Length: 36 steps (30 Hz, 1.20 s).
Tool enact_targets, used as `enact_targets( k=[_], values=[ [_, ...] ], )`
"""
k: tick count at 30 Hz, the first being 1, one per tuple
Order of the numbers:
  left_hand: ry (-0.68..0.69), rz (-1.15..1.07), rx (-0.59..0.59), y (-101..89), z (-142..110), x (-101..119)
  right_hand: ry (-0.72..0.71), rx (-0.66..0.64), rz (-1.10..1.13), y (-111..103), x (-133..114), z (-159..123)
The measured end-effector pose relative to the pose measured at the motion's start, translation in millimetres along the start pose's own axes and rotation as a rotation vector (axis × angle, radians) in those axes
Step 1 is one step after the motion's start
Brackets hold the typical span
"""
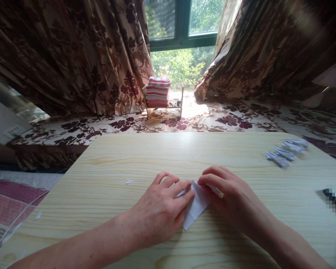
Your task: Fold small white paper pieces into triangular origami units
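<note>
A small sheet of folded white paper [196, 204] lies on the wooden table between my hands, one pointed corner toward me. My left hand [168, 201] is closed on its left side, thumb and fingertips pressing on the paper. On the upper right edge, my right hand [226, 188] pinches the paper between thumb and fingers. Part of the sheet is hidden beneath my fingers. Several folded white paper pieces [286, 152] sit in a loose group at the table's far right.
The light wooden table [106, 157] has a tiny paper scrap [128, 182] left of my hands and another scrap [38, 215] near its left edge. A dark, partly blurred object [334, 198] lies at the right. Behind stands a small rack with folded striped cloths [157, 92].
</note>
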<state>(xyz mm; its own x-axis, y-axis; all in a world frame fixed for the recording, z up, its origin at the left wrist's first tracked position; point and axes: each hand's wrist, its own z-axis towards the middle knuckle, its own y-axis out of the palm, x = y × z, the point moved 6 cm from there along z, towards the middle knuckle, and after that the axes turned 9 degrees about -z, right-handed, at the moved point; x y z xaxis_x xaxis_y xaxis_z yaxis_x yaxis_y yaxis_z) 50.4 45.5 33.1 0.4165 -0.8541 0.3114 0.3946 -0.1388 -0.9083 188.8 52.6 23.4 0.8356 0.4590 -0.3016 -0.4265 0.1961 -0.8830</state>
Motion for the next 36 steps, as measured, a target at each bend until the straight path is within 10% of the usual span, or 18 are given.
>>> enact_targets(
  k=[36],
  values=[
    [-0.042,0.0,-0.057,5.3,-2.9,-3.2,-0.268,0.028,-0.263,-2.3,-20.8,-21.5]
  ],
)
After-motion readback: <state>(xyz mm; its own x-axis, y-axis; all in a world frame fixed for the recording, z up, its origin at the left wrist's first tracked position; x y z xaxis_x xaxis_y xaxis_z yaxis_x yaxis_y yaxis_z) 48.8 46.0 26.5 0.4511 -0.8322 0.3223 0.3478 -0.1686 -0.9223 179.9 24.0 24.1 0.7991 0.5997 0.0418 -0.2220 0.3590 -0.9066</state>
